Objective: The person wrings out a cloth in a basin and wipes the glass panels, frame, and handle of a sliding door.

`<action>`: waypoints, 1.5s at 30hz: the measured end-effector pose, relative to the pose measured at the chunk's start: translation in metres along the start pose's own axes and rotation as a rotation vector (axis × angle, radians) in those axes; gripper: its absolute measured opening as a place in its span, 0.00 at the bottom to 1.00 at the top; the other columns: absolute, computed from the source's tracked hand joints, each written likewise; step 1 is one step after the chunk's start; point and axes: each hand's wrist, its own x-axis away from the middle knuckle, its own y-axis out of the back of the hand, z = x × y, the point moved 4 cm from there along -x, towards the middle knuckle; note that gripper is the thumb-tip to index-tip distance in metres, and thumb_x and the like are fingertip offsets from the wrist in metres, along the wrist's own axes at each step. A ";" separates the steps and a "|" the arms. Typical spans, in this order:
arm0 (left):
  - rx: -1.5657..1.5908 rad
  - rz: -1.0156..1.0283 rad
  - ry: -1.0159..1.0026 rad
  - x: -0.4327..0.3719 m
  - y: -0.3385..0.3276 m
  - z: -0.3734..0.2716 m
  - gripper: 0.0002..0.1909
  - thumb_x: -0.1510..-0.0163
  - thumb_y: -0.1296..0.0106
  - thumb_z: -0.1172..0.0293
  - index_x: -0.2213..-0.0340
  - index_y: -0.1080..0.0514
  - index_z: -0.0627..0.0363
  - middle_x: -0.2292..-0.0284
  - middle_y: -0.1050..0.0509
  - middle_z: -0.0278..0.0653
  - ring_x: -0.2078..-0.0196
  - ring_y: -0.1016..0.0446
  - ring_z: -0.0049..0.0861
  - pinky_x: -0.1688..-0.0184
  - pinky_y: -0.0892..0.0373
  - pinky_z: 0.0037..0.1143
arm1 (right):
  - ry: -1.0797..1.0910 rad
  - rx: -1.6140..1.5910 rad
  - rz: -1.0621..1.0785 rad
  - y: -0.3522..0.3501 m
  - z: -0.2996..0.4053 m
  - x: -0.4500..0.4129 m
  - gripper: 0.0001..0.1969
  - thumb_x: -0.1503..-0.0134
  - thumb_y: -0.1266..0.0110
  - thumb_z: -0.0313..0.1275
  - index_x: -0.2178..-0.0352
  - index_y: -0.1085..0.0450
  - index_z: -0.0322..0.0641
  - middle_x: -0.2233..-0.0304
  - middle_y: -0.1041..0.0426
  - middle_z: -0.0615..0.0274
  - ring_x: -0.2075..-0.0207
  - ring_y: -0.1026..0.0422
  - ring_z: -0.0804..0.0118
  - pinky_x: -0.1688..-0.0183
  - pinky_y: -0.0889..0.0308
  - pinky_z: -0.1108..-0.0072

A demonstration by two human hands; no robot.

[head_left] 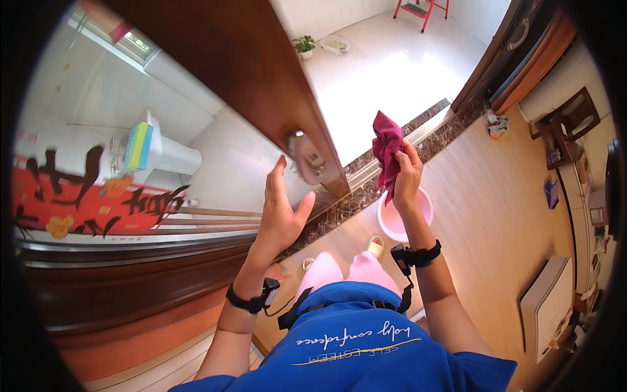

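Observation:
My right hand (407, 179) grips a dark magenta cloth (388, 142), which is bunched up and sticks out above the fingers. A pink plastic basin (427, 206) stands on the floor below that hand, partly hidden by the forearm. My left hand (282, 210) is raised with its thumb and fingers apart and holds nothing. Just beyond its fingertips is the edge of a brown sliding door frame (245, 93), which has an oval lock plate (311, 157) on it. Whether the fingertips touch the door is not plain.
A marble threshold with a metal track (365, 172) crosses the doorway. Beyond it are a potted plant (305, 45), a plastic tub (336, 45) and a red step stool (416, 10). Behind the glass at left are a white washbasin (176, 159) and a red paper banner (88, 196). A white-topped table (551, 308) stands right.

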 end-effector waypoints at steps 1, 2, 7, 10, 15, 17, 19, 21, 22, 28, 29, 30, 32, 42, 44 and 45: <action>0.029 -0.026 -0.022 -0.015 -0.018 -0.008 0.41 0.44 0.44 0.67 0.39 0.54 0.73 0.41 0.45 0.60 0.39 0.43 0.49 0.35 0.48 0.37 | -0.005 0.024 0.000 0.018 0.003 -0.014 0.15 0.40 0.58 0.25 0.55 0.29 0.29 0.68 0.27 0.63 0.70 0.30 0.75 0.65 0.34 0.83; 0.181 -0.062 0.040 -0.026 -0.033 -0.014 0.45 0.44 0.43 0.64 0.40 0.59 0.76 0.43 0.46 0.61 0.38 0.44 0.47 0.35 0.49 0.36 | -0.018 0.025 0.012 0.034 0.005 -0.027 0.15 0.40 0.58 0.25 0.55 0.29 0.30 0.68 0.27 0.63 0.70 0.30 0.76 0.65 0.34 0.83; 0.032 -0.236 0.165 -0.045 -0.062 -0.022 0.33 0.50 0.40 0.69 0.54 0.52 0.63 0.51 0.47 0.49 0.46 0.46 0.31 0.38 0.55 0.30 | -0.116 0.026 -0.042 0.080 0.020 -0.069 0.15 0.39 0.57 0.25 0.54 0.29 0.30 0.67 0.26 0.64 0.69 0.31 0.77 0.65 0.34 0.84; -0.035 -0.251 0.169 -0.052 -0.072 -0.038 0.36 0.51 0.40 0.67 0.51 0.52 0.65 0.50 0.47 0.50 0.45 0.47 0.33 0.37 0.55 0.32 | -0.152 0.043 0.054 0.080 0.027 -0.093 0.15 0.38 0.57 0.25 0.53 0.29 0.30 0.65 0.26 0.63 0.69 0.31 0.78 0.65 0.34 0.86; -0.095 -0.343 0.191 -0.061 -0.086 -0.054 0.39 0.52 0.40 0.59 0.52 0.51 0.71 0.54 0.46 0.54 0.49 0.46 0.41 0.41 0.51 0.40 | -0.157 0.200 0.359 0.046 0.031 -0.131 0.15 0.39 0.56 0.23 0.53 0.28 0.31 0.64 0.25 0.63 0.67 0.31 0.78 0.64 0.35 0.86; -0.099 -0.330 0.251 -0.065 -0.093 -0.063 0.39 0.52 0.40 0.59 0.53 0.51 0.71 0.55 0.46 0.54 0.49 0.45 0.41 0.42 0.51 0.39 | -0.201 0.221 0.520 0.036 0.038 -0.148 0.16 0.39 0.56 0.23 0.51 0.30 0.31 0.62 0.27 0.63 0.65 0.31 0.77 0.61 0.35 0.86; -0.111 -0.313 0.304 -0.072 -0.097 -0.067 0.38 0.52 0.40 0.59 0.53 0.51 0.71 0.56 0.46 0.54 0.50 0.45 0.40 0.42 0.50 0.39 | -0.183 0.170 0.610 0.024 0.035 -0.165 0.17 0.39 0.57 0.22 0.50 0.31 0.30 0.62 0.28 0.64 0.64 0.32 0.76 0.60 0.34 0.85; -0.033 -0.367 0.297 -0.079 -0.107 -0.070 0.36 0.53 0.41 0.59 0.56 0.50 0.70 0.58 0.45 0.54 0.51 0.45 0.40 0.43 0.49 0.39 | -0.265 0.188 0.722 0.013 0.038 -0.176 0.17 0.38 0.57 0.23 0.49 0.32 0.30 0.62 0.28 0.65 0.63 0.32 0.76 0.58 0.34 0.84; -0.072 -0.382 0.332 -0.080 -0.110 -0.071 0.35 0.53 0.41 0.60 0.57 0.50 0.70 0.58 0.45 0.54 0.52 0.44 0.41 0.43 0.49 0.39 | -0.287 0.176 0.777 0.004 0.037 -0.179 0.17 0.37 0.57 0.23 0.48 0.33 0.30 0.61 0.28 0.65 0.61 0.32 0.77 0.57 0.34 0.84; -0.236 -0.631 0.437 -0.097 -0.124 -0.099 0.33 0.55 0.41 0.65 0.57 0.48 0.71 0.58 0.42 0.55 0.52 0.40 0.44 0.45 0.45 0.39 | -0.237 0.212 1.035 0.000 0.042 -0.221 0.15 0.36 0.55 0.21 0.48 0.32 0.32 0.63 0.28 0.65 0.64 0.32 0.76 0.61 0.35 0.85; -0.271 -0.679 0.437 -0.102 -0.127 -0.101 0.33 0.56 0.41 0.66 0.57 0.48 0.71 0.58 0.42 0.55 0.52 0.40 0.44 0.45 0.44 0.39 | -0.266 0.228 1.070 0.004 0.043 -0.228 0.15 0.36 0.55 0.20 0.48 0.32 0.32 0.63 0.28 0.65 0.64 0.32 0.76 0.62 0.34 0.85; -0.341 -0.724 0.455 -0.108 -0.130 -0.104 0.32 0.56 0.41 0.66 0.57 0.46 0.70 0.57 0.40 0.55 0.51 0.38 0.45 0.46 0.42 0.40 | -0.160 0.245 1.109 0.006 0.046 -0.235 0.15 0.36 0.55 0.20 0.49 0.32 0.32 0.63 0.28 0.63 0.64 0.31 0.75 0.61 0.34 0.84; -0.415 -0.785 0.525 -0.111 -0.136 -0.094 0.34 0.57 0.36 0.66 0.56 0.45 0.70 0.58 0.39 0.53 0.54 0.36 0.43 0.48 0.39 0.37 | -0.018 0.296 1.187 0.011 0.064 -0.241 0.15 0.37 0.55 0.17 0.50 0.32 0.31 0.60 0.26 0.57 0.60 0.29 0.72 0.57 0.33 0.81; -0.439 -0.842 0.557 -0.109 -0.132 -0.114 0.36 0.58 0.33 0.63 0.54 0.42 0.63 0.57 0.35 0.54 0.52 0.32 0.49 0.51 0.33 0.38 | 1.140 0.325 1.618 -0.083 0.225 -0.175 0.21 0.51 0.42 0.20 0.53 0.26 0.42 0.50 0.27 0.54 0.49 0.28 0.50 0.45 0.32 0.62; -0.503 -0.878 0.436 -0.113 -0.134 -0.130 0.33 0.57 0.35 0.63 0.53 0.38 0.63 0.58 0.30 0.54 0.53 0.30 0.51 0.53 0.31 0.39 | 1.407 0.306 1.655 -0.098 0.253 -0.152 0.22 0.52 0.44 0.24 0.53 0.26 0.45 0.46 0.29 0.56 0.45 0.31 0.52 0.40 0.37 0.59; -0.435 -0.928 0.310 -0.129 -0.123 -0.159 0.31 0.56 0.37 0.64 0.52 0.35 0.62 0.58 0.28 0.54 0.55 0.29 0.52 0.54 0.30 0.39 | 1.530 0.321 1.664 -0.107 0.262 -0.148 0.21 0.51 0.46 0.26 0.52 0.26 0.47 0.45 0.29 0.56 0.43 0.32 0.53 0.38 0.39 0.58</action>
